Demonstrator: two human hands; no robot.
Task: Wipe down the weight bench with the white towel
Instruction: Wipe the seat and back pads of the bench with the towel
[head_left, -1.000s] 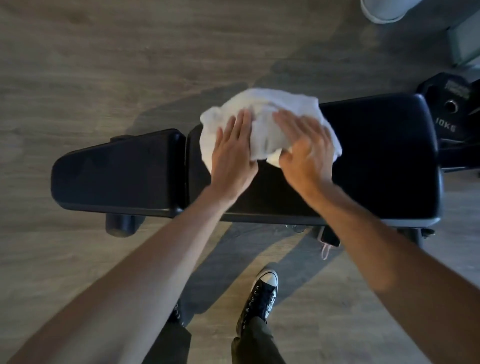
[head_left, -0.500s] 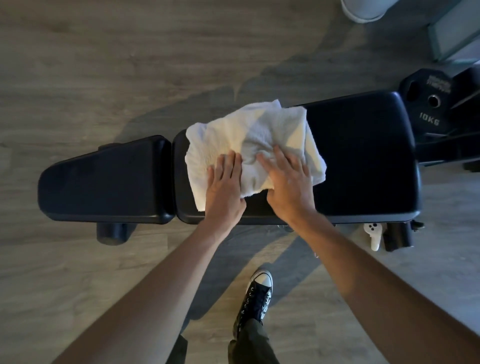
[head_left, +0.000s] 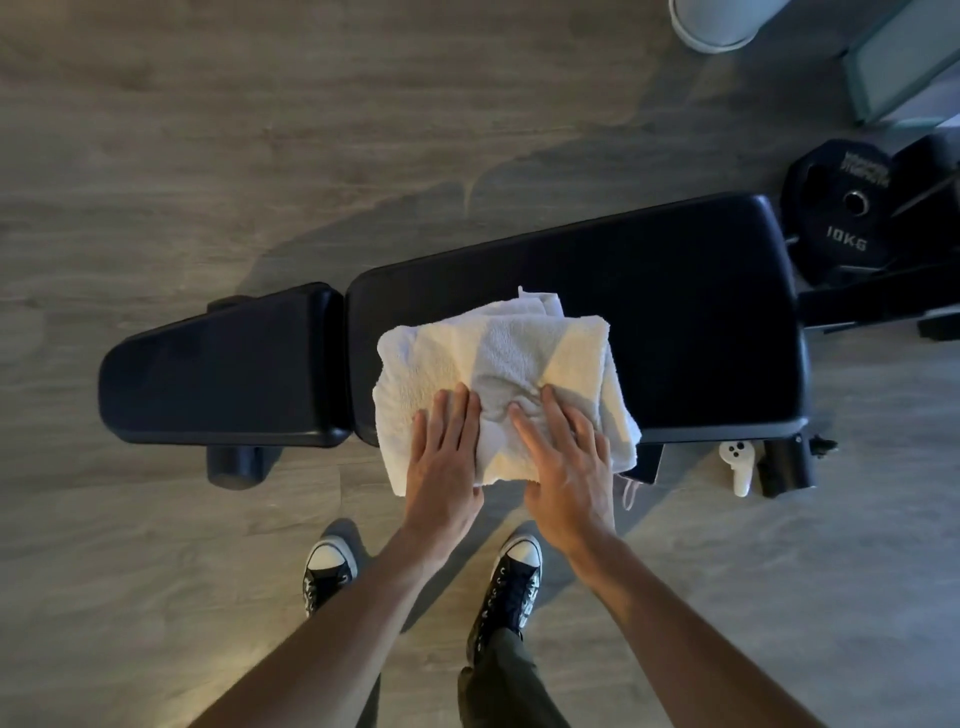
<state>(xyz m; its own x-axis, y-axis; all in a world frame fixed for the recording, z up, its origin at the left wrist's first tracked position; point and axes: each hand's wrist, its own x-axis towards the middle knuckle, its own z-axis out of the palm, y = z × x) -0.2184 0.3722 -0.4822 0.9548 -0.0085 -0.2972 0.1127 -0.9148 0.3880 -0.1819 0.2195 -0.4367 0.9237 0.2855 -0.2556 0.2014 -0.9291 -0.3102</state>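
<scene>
**Both palms flat on the towel at the bench's near edge**

The left hand (head_left: 445, 457) lies open and flat, fingers together, pressing the white towel (head_left: 498, 364); the right hand (head_left: 566, 462) does the same just beside it, fingers spread a little, neither one gripping. The towel is bunched between the fingertips and droops over the near edge of the weight bench (head_left: 675, 312), covering the near left part of the long pad; the shorter pad (head_left: 223, 364) to the left is bare. Two black sneakers (head_left: 511, 582) stand on the wood floor (head_left: 208, 156) below. A small white object (head_left: 736, 462) lies under the bench, too small to identify; a weight plate (head_left: 841, 208) marked 10KG sits at the right, its upper lettering blurred. A pale round container (head_left: 717, 23) is cut off at the top; its contents are out of view.
</scene>
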